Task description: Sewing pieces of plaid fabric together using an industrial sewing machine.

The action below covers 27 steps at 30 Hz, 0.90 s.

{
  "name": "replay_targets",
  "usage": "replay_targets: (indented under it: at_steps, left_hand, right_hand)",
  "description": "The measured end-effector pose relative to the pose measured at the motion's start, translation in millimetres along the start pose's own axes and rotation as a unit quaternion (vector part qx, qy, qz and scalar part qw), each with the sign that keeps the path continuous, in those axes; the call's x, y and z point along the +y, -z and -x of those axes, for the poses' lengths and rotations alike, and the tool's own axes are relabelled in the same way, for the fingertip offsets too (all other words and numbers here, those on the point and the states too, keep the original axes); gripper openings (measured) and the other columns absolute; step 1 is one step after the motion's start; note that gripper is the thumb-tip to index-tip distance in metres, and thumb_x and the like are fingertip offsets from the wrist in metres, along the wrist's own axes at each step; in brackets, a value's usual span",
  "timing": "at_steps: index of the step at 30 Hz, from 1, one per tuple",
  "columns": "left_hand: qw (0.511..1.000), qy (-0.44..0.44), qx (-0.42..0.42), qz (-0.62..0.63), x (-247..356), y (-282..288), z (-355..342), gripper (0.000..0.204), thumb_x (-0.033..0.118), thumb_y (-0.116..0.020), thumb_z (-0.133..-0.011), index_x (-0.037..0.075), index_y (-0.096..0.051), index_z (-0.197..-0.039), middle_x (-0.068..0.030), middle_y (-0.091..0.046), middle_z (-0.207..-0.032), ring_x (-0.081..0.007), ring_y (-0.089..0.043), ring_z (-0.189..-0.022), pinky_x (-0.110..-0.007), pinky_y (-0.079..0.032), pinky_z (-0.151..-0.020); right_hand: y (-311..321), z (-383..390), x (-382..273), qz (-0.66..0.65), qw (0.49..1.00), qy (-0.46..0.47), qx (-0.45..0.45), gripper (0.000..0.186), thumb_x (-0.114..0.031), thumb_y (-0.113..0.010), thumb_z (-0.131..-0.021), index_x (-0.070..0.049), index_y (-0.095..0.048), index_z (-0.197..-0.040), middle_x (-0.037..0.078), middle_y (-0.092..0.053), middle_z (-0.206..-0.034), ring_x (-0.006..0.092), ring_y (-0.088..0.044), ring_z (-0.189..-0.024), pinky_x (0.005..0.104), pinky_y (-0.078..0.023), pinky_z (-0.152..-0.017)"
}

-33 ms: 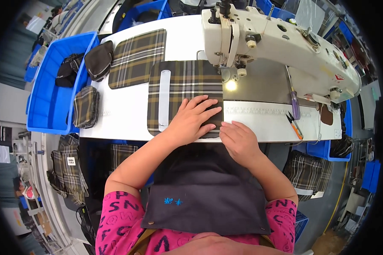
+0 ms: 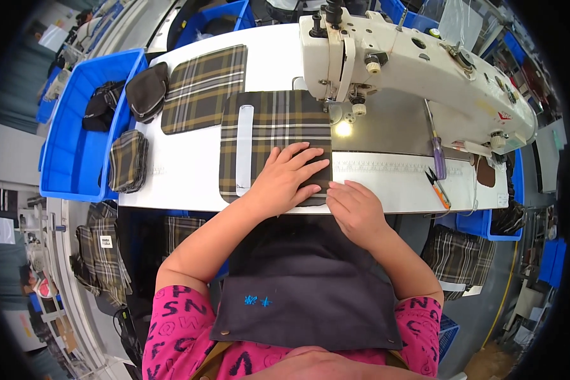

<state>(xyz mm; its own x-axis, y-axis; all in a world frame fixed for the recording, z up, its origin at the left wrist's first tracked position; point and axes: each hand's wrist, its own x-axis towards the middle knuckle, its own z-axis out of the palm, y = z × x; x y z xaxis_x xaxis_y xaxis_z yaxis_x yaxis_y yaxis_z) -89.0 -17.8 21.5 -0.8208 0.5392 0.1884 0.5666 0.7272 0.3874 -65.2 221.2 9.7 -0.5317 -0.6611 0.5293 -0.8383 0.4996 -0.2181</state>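
Lying flat on the white table (image 2: 183, 171), the brown checked cloth (image 2: 291, 117) sits in front of the sewing machine (image 2: 418, 73). A long pale strip (image 2: 244, 149) runs down its left part. The left hand (image 2: 286, 179) is pressed down on the cloth with its fingers spread, so the checks under it are hidden. The right hand (image 2: 356, 208) has bent fingers at the cloth's bottom right edge — its palm is turned away, and I can't see if it pinches the cloth.

The cloth's top right corner is near the machine's foot, but the needle is too small to make out. Behind, another checked piece (image 2: 202, 85) has one corner covered by the first. To the left are a dark pouch (image 2: 147, 92), a checked pile (image 2: 128, 161) and a blue bin (image 2: 62, 136) — the black things (image 2: 101, 107) inside are hard to name.
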Motion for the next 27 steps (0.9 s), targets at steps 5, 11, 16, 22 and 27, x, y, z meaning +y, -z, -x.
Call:
replay_targets:
  at_steps: [5,11,16,22,27]
  left_hand:
    - [1.0,-0.001,0.007,-0.001,-11.2,-1.3,-11.0,0.051,0.034,-0.072,-0.095,0.017,-0.062,-0.142,-0.0037,-0.052,-0.154,-0.0314,-0.041,-0.144,-0.056,-0.038,-0.11]
    - [1.0,-0.003,0.009,-0.002,-25.1,1.8,-26.0,0.052,0.031,-0.074,-0.094,0.017,-0.063,-0.142,-0.0037,-0.053,-0.153,-0.031,-0.041,-0.145,-0.055,-0.038,-0.11]
    - [1.0,-0.005,0.009,0.007,-36.6,2.5,-38.2,0.051,0.032,-0.073,-0.094,0.017,-0.063,-0.142,-0.0035,-0.052,-0.154,-0.0315,-0.041,-0.146,-0.058,-0.036,-0.113]
    - [1.0,0.004,0.006,0.009,-46.9,4.3,-51.2,0.052,0.032,-0.072,-0.094,0.018,-0.063,-0.143,-0.0034,-0.052,-0.155,-0.0319,-0.04,-0.146,-0.06,-0.034,-0.114]
    - [0.999,0.008,0.015,0.028,-60.6,4.3,-63.1,0.05,0.032,-0.073,-0.094,0.016,-0.063,-0.14,-0.0047,-0.054,-0.153,-0.0328,-0.04,-0.146,-0.057,-0.032,-0.116]
  right_hand:
    - [-3.2,-10.2,11.6,-0.012,1.0,-0.005,0.002,0.014,-0.005,-0.066,-0.081,-0.002,-0.066,-0.095,0.011,-0.07,-0.106,0.0286,-0.07,-0.112,0.0429,-0.055,-0.099]
    - [-6.7,-24.6,25.6,-0.012,1.0,0.001,0.012,0.012,-0.005,-0.066,-0.08,-0.002,-0.065,-0.092,0.012,-0.068,-0.102,0.0297,-0.07,-0.109,0.0427,-0.057,-0.095]
    - [-8.4,-37.3,38.8,0.005,1.0,0.023,0.005,0.011,-0.005,-0.067,-0.079,-0.003,-0.063,-0.089,0.012,-0.067,-0.098,0.0298,-0.07,-0.103,0.0417,-0.058,-0.092]
    - [-11.2,-43.4,58.7,0.015,0.997,0.032,-0.061,0.016,-0.003,-0.069,-0.082,-0.002,-0.067,-0.098,0.01,-0.069,-0.102,0.0286,-0.071,-0.107,0.0402,-0.057,-0.092]
    - [-11.3,-57.3,67.3,0.022,0.998,0.042,-0.038,0.006,-0.002,-0.066,-0.083,-0.002,-0.063,-0.088,0.011,-0.066,-0.093,0.0278,-0.069,-0.091,0.04,-0.057,-0.084]
